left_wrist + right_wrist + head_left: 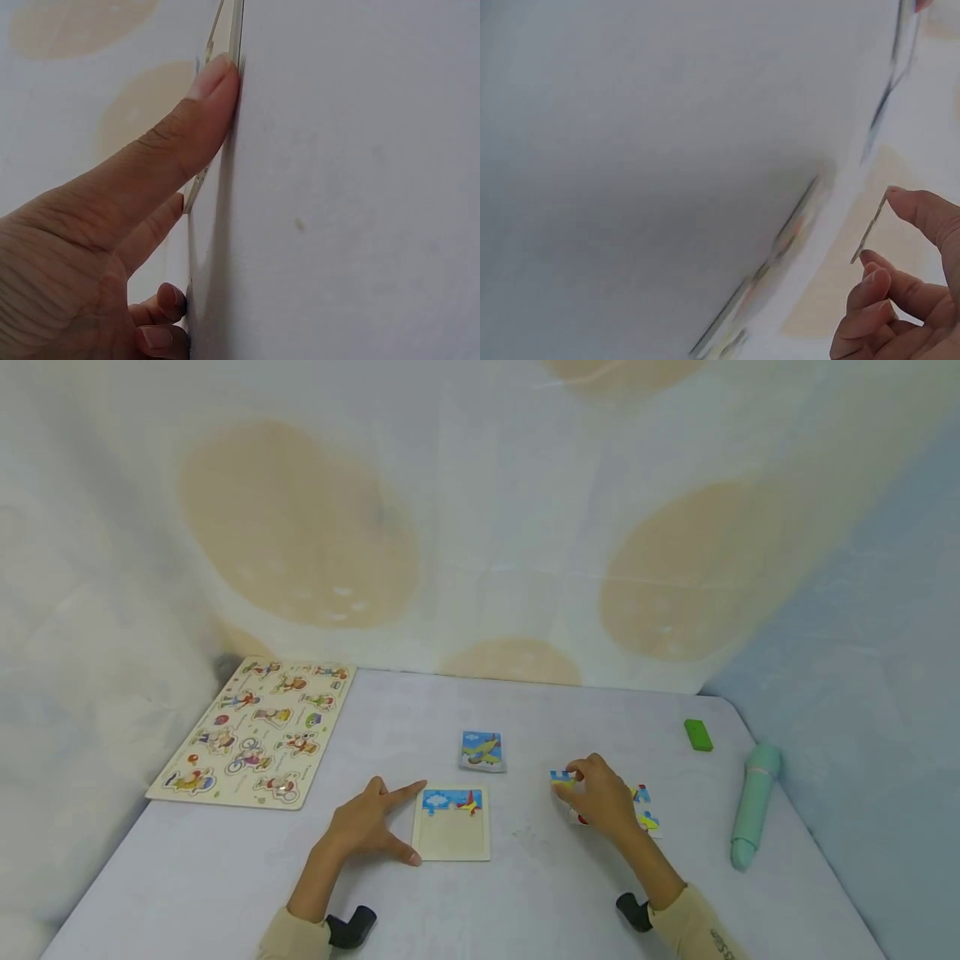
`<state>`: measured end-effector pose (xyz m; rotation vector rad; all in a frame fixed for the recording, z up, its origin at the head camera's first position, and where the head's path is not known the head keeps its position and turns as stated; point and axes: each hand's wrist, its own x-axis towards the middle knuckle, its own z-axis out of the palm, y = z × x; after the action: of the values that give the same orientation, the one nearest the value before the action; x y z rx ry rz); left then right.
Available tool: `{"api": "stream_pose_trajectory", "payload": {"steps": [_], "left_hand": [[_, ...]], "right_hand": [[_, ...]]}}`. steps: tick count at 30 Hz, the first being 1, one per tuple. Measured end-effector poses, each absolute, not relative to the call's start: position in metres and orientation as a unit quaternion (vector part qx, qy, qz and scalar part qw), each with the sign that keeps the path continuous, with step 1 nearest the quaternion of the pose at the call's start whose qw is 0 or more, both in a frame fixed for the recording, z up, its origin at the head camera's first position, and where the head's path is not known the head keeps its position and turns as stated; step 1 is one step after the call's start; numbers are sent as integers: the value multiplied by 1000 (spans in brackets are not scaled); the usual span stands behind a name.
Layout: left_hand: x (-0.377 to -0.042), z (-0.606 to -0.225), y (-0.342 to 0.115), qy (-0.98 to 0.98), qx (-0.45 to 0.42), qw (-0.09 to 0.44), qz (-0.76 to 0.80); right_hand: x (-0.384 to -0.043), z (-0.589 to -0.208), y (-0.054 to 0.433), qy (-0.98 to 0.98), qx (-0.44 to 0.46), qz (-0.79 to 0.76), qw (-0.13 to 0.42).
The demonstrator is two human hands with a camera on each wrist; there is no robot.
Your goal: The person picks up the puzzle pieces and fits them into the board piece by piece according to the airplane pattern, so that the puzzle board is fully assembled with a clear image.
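Note:
A small square puzzle tray (452, 842) lies in front of me, with a blue strip of joined puzzle pieces (442, 799) along its top. My left hand (363, 823) touches the tray's left side, its thumb (214, 82) at the near corner and its forefinger stretched to the far one. Right of the tray, my right hand (602, 797) pinches a thin puzzle piece (870, 226) between thumb and fingertip, held above the table. More loose puzzle pieces (647, 822) lie under and beside this hand, partly hidden by it.
Behind the tray sits a small square picture puzzle (482, 752) with an airplane. A large puzzle board (251, 735) with figures lies at the far left. On the right are a green block (698, 735) and a mint-green cylindrical object (756, 806). Patterned fabric hangs behind the table.

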<state>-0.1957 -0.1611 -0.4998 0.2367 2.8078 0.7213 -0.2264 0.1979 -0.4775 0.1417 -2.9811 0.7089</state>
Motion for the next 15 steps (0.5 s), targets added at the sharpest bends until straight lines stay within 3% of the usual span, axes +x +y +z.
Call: {"api": "stream_pose_trajectory", "payload": {"steps": [15], "left_hand": [[-195,-499,-161,959,79,110,250]], "right_hand": [[-204,-466,146,-966,85,236,56]]}}
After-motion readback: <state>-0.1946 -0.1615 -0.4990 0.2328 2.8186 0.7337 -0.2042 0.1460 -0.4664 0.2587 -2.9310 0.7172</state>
